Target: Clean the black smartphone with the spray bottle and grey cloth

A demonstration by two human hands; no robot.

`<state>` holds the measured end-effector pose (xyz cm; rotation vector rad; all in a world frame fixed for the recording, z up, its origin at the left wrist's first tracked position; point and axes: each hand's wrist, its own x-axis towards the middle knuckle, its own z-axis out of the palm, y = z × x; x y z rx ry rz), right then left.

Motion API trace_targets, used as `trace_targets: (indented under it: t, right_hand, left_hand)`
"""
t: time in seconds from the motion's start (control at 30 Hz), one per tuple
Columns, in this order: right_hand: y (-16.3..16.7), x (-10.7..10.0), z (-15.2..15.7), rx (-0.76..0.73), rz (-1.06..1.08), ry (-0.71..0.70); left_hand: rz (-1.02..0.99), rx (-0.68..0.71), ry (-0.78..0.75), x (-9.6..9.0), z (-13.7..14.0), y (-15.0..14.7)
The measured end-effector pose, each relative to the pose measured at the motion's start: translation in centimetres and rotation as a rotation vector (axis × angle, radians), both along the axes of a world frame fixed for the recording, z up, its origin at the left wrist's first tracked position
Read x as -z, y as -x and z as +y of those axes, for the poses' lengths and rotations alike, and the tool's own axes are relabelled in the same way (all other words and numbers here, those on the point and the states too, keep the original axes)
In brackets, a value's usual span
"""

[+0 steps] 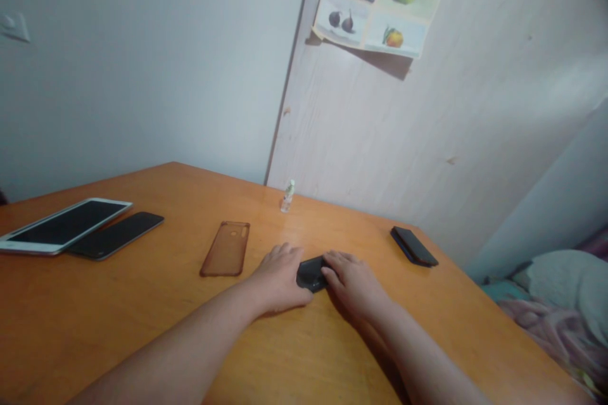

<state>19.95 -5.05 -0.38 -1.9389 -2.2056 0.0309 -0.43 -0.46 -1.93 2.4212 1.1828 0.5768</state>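
Observation:
On the table in front of me lies a small dark flat object (311, 273) with a shiny surface; its kind is not clear. My left hand (282, 280) closes round its left end, thumb along the near edge and fingers on the far side. From the right, my right hand (350, 277) grips the other end, its fingers curled over the top. Both hands cover much of the object. Left of my left hand is a translucent brown phone case (226, 249), lying flat and apart from it.
At the left of the wooden table (156, 316), a white tablet (71, 224) lies beside a dark phone (118, 235). A small clear bottle (287, 197) stands near the back edge. A black wallet-like item (414, 246) lies at the right. Walls rise behind; bedding (565, 297) is beyond the right edge.

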Motion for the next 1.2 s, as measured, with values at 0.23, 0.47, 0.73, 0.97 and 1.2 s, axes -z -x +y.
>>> trace_targets:
  t: [0.23,0.47,0.73,0.97,1.2]
  right_hand:
    - [1.0,0.1,-0.8,-0.013,0.022,0.104]
    - [2.0,0.0,-1.3,-0.223,0.167,0.225]
    - [1.3,0.7,-0.5,-0.050,0.119,0.180]
    - [1.0,0.7,0.1,-0.041,0.130,0.185]
    - [1.7,0.2,-0.8,-0.083,0.085,0.235]
  left_hand:
    - [-0.050,0.050,0.041,0.9,1.2,0.4]
    - [-0.072,0.027,0.070,0.9,1.2,0.2]
    - [-0.064,0.028,0.081,0.3,0.9,0.2]
    - [-0.067,0.028,0.109,0.0,0.7,0.2]
    - [-0.050,0.035,0.088,0.1,0.8,0.2]
